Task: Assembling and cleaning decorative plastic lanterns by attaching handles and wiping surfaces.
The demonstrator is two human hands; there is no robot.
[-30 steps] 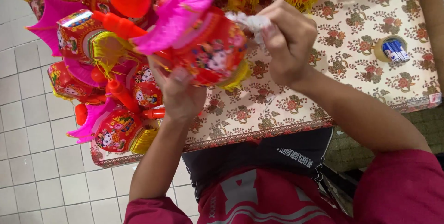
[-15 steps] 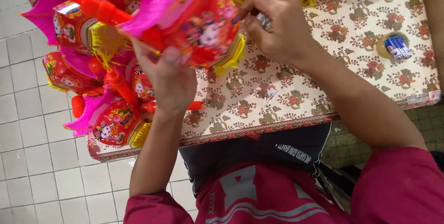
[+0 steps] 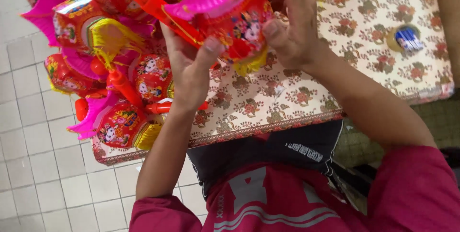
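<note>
Both my hands hold one red paper lantern [image 3: 237, 26] with a pink fan-shaped top and a yellow fringe, raised over the table. My left hand [image 3: 189, 66] grips its lower left side, thumb pressed on the red body beside an orange plastic stick [image 3: 158, 9]. My right hand [image 3: 287, 26] clasps the right side, thumb on the front, fingers curled over the top. The far side of the lantern is hidden behind my fingers.
Several more red and pink lanterns [image 3: 105, 74] with orange sticks lie heaped at the table's left end. The table wears a cream floral cloth [image 3: 297, 98]. A small round tin with a blue insert [image 3: 406, 38] sits at the right. White floor tiles [image 3: 43, 165] lie to the left.
The lantern has come closer to the camera. My right hand moved from pinching a small white piece above it to clasping the lantern's right side. My left hand shifted its grip upward.
</note>
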